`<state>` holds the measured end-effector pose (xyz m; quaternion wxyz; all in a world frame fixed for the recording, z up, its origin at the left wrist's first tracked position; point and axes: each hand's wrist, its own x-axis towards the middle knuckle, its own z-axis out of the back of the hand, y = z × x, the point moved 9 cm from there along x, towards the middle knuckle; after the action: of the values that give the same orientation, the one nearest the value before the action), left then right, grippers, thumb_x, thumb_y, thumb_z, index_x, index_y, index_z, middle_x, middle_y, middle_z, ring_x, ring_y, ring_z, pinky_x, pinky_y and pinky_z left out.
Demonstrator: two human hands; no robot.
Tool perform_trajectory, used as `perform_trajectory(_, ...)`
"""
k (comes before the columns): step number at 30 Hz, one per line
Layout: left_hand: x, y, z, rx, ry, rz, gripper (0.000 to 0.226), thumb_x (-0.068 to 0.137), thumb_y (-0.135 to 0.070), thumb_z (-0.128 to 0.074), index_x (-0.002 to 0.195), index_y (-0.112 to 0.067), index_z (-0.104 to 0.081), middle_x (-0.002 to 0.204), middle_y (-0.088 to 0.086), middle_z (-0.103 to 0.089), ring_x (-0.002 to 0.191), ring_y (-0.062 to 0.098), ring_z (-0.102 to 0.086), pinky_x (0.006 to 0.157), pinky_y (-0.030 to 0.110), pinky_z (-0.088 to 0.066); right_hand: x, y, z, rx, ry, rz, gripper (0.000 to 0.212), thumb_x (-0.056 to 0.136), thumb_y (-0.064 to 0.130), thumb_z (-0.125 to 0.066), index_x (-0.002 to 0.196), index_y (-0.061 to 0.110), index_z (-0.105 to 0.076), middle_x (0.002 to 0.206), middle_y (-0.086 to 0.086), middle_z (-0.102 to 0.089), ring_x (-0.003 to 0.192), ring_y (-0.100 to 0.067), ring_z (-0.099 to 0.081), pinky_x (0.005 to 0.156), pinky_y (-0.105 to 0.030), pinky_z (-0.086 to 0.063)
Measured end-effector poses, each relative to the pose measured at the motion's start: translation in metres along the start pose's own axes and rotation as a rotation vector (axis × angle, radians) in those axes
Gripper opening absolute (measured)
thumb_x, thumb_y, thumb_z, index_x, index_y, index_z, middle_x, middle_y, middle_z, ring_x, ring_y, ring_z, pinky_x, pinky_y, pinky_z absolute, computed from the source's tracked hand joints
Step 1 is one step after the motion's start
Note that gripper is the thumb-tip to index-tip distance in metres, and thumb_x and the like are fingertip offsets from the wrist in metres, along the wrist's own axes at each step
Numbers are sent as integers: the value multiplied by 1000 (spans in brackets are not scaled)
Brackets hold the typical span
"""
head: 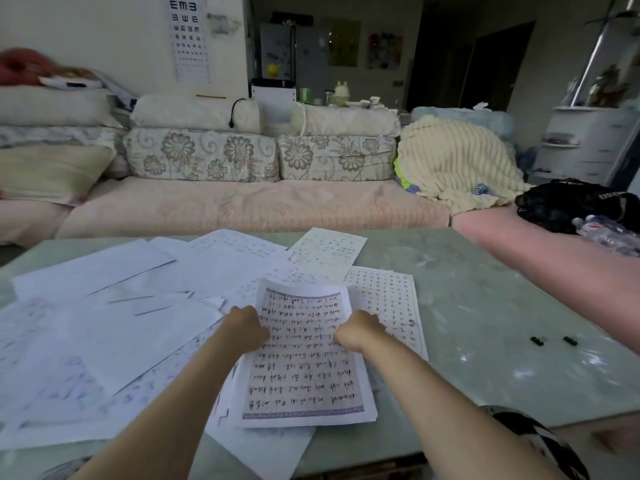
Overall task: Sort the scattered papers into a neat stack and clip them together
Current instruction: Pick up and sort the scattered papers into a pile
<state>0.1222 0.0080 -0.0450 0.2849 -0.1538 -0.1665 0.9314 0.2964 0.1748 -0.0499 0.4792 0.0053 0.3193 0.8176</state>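
Observation:
Both my hands hold a small stack of handwritten sheets (304,372) with a purple border, its far end curling up off the table. My left hand (247,327) grips the stack's left edge and my right hand (360,332) grips its right edge. Several loose white papers (104,327) lie scattered and overlapping across the left and middle of the table. A gridded sheet (327,252) lies farther back and another (391,299) sits under the stack's right side. Two small black binder clips (536,340) (569,340) lie on the table to the right.
The pale green marble-look table (485,289) has bare surface on its right half. A sofa (242,206) with floral cushions runs behind it, with a cream blanket (457,161), a black bag (575,206) and a plastic bottle (606,233) at right.

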Motion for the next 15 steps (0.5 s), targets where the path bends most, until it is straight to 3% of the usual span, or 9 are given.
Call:
perform_trajectory(4,0,-2,-6,-63,27,20,24,90,-30,-59,96,-8,-51,89,5,-54,80,18,-53,63,24,-42,3,-3,5,230,23,-76,42,90,14,-65,128,1,-54,123,-14,-60,93,-24,-57,76,-29,-49)
perform_trajectory(7,0,1,-5,-171,16,54,23,87,-25,-65,87,-7,-50,73,1,-46,62,13,-44,52,22,-35,7,-11,9,382,26,-134,49,93,4,-61,138,-2,-45,137,-17,-53,109,-28,-54,80,-31,-43)
perform_trajectory(10,5,10,-11,-304,64,116,30,79,-22,-74,92,-5,-52,80,5,-51,64,15,-47,53,22,-38,11,-13,9,377,42,-146,54,90,1,-63,140,-1,-44,142,-17,-49,127,-33,-48,95,-38,-44)
perform_trajectory(15,9,10,-22,-482,139,162,32,78,-17,-74,99,-4,-52,95,11,-62,78,25,-59,69,31,-51,15,-17,3,295,118,-112,52,86,7,-71,133,0,-50,136,-16,-54,125,-32,-52,87,-32,-43)
